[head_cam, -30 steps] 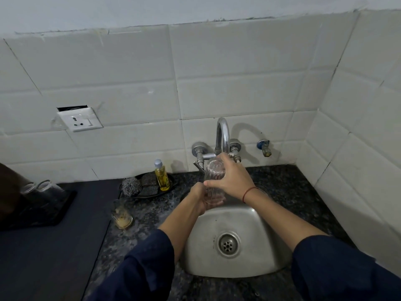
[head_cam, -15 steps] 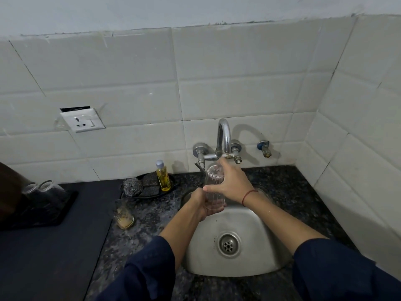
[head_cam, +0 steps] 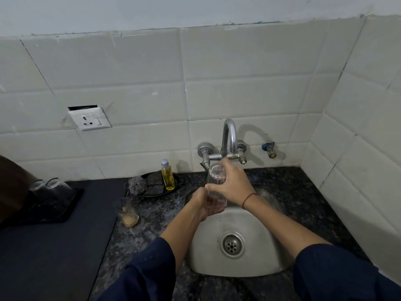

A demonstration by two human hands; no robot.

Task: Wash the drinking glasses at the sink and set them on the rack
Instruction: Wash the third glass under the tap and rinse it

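- Four drinking glasses: one clear glass (head_cam: 214, 187) held over the sink, one dirty glass (head_cam: 128, 213) on the counter (head_cam: 293, 192) left of the sink, and two upturned glasses (head_cam: 46, 185) on the rack (head_cam: 54, 207) toward the counter's left edge.
- Two hands: left hand (head_cam: 202, 205), right hand (head_cam: 233, 185).
- One sink (head_cam: 234, 263).
- One faucet (head_cam: 229, 135).
- One yellow bottle (head_cam: 167, 175).
- One steel scrubber (head_cam: 136, 185).
- One dark tray (head_cam: 160, 191).
- One wall socket (head_cam: 89, 118).

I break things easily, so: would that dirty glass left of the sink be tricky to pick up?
Probably a little. The dirty glass looks like thin clear glass, so likely fragile. Its yellowish residue may make it slippery. It stands upright on the counter, so a sideways nudge might tip it.
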